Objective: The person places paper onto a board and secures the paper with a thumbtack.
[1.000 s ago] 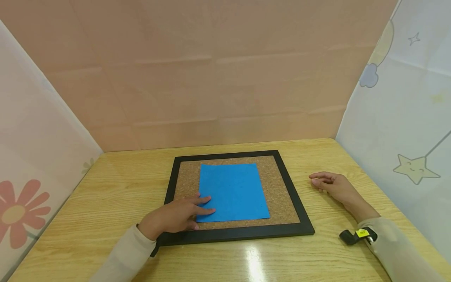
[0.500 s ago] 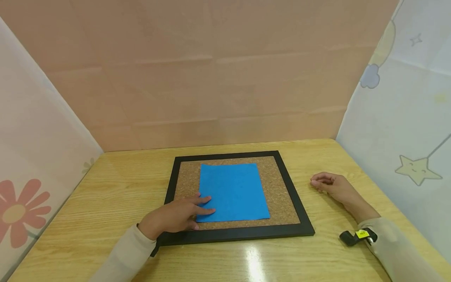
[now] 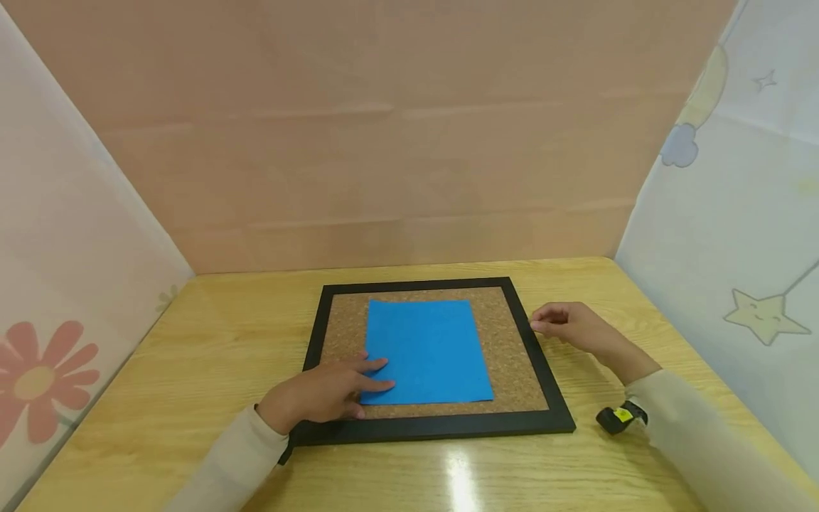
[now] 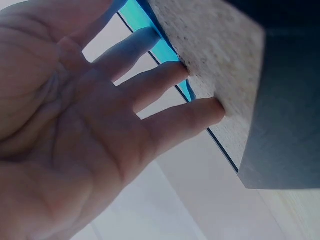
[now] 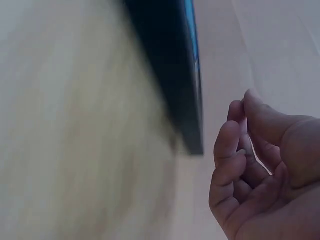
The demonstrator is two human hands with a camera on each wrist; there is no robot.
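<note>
A sheet of blue paper or felt (image 3: 429,345) lies flat on a cork board (image 3: 515,355) with a black frame (image 3: 448,424). My left hand (image 3: 320,391) rests at the sheet's lower left corner, its fingers spread and nearly straight. In the left wrist view the left hand (image 4: 100,115) touches the sheet and the cork with its fingertips. Just by the frame's right side is my right hand (image 3: 572,327). The right wrist view shows the right hand (image 5: 260,170) with curled fingers, thumb tip against the index finger; I see nothing between them.
The board lies on a light wooden table (image 3: 237,334). A plain peach-coloured backdrop (image 3: 397,142) stands behind it. Patterned white panels flank both sides, with a flower (image 3: 38,384) on the left and a star (image 3: 764,316) on the right.
My right hand has moved left, from over the table at the right to the frame's right edge. The left hand stays on the sheet. The view has shifted slightly.
</note>
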